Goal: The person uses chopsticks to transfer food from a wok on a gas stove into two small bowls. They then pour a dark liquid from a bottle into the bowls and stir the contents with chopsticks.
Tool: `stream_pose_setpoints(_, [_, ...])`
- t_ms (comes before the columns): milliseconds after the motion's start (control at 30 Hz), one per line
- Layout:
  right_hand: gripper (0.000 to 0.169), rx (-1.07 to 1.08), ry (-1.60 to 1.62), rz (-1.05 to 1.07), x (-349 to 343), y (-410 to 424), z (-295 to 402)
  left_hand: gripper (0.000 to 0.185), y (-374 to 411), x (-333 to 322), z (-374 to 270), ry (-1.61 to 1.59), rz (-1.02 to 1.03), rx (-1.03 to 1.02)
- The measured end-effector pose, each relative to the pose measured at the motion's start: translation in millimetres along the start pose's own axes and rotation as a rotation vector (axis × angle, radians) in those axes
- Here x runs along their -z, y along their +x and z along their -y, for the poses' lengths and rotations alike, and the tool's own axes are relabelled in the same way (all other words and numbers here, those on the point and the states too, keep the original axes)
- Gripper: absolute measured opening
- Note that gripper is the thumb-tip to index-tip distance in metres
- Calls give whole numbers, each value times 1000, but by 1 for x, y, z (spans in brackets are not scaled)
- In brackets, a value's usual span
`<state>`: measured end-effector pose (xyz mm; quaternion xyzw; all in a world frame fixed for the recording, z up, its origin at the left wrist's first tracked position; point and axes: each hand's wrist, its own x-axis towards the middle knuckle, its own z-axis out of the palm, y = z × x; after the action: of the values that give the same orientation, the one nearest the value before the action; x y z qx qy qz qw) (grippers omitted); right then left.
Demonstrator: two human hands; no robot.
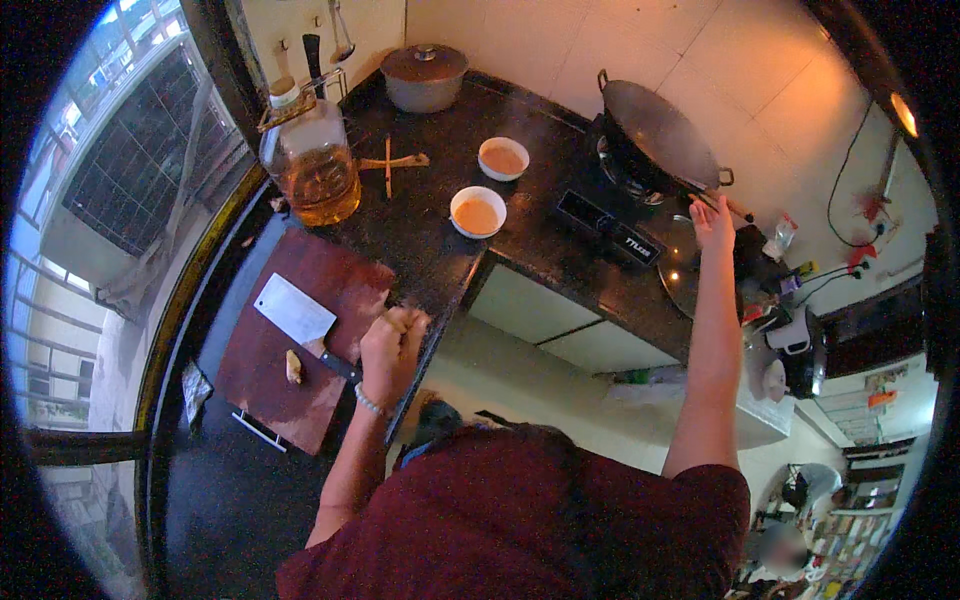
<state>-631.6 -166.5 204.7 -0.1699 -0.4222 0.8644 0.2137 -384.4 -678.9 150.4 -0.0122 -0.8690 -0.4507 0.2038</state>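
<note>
At the wok's (pixel 660 135) lower right rim is my right hand (pixel 711 223), its fingertips at a wooden handle (pixel 731 206); whether they grip it is unclear. The wok sits tilted in view on a gas burner, with haze over it. My left hand (pixel 394 349) is curled shut beside the right edge of a reddish-brown cutting board (pixel 259 330), and I see nothing in it. On the board lie a cleaver (pixel 296 307), its black handle near my left wrist, and a small pale piece of food (pixel 293 367). Two white bowls (pixel 478 213) (pixel 503 159) hold orange-brown contents.
A large jar of amber liquid (pixel 319 180) stands behind the board, near crossed wooden pieces (pixel 388 162). In the back corner is a lidded pot (pixel 424 79). A round glass lid (pixel 675 281) lies under my right forearm. The dark counter's edge (pixel 450 319) runs before me.
</note>
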Motion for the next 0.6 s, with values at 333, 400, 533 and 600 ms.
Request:
stream_pose_setpoints(333, [22, 447, -846, 1096, -105, -316, -124, 18, 51, -49, -5, 311, 244, -540])
stream_pose_setpoints(400, [16, 560, -767, 1009, -101, -314, -140, 18, 59, -61, -9, 340, 234, -591])
stream_pose_setpoints(533, [27, 356, -713, 756, -107, -305, -156, 25, 76, -73, -10, 313, 235, -559])
stream_pose_setpoints(600, [30, 350, -581, 723, -111, -294, -159, 35, 82, -70, -9, 238, 202, -488])
